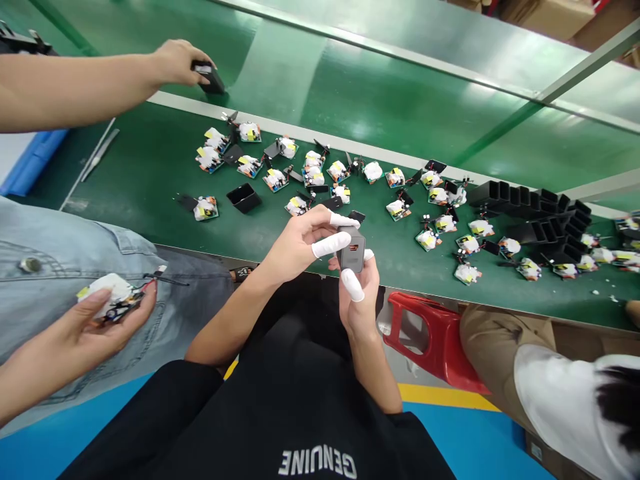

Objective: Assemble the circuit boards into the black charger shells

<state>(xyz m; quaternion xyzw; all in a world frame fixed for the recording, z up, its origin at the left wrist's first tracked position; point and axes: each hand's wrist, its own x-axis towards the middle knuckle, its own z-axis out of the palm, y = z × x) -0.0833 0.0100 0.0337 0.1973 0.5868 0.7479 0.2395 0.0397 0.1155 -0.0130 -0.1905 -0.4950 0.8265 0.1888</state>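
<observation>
In front of my body, above the bench edge, I hold a small black plastic case (355,251) with a slot-like opening in its face. White finger cots cover several of my fingertips. My left hand (309,238) grips the case from its left and upper side. Around its lower right end, my right hand (361,293) is closed with the thumb on the face. What is inside the case is mostly hidden. Just beyond my hands lie circuit boards (297,205) topped with white filler and yellow labels, with black end plates wired to them.
An empty black case (244,198) rests on the green bench (165,180). Open black cases (530,200) stand grouped at right. At left a co-worker's hand (177,63) holds a black case; the other hand (107,320) holds a circuit board. A red stool (435,340) and another person are at right.
</observation>
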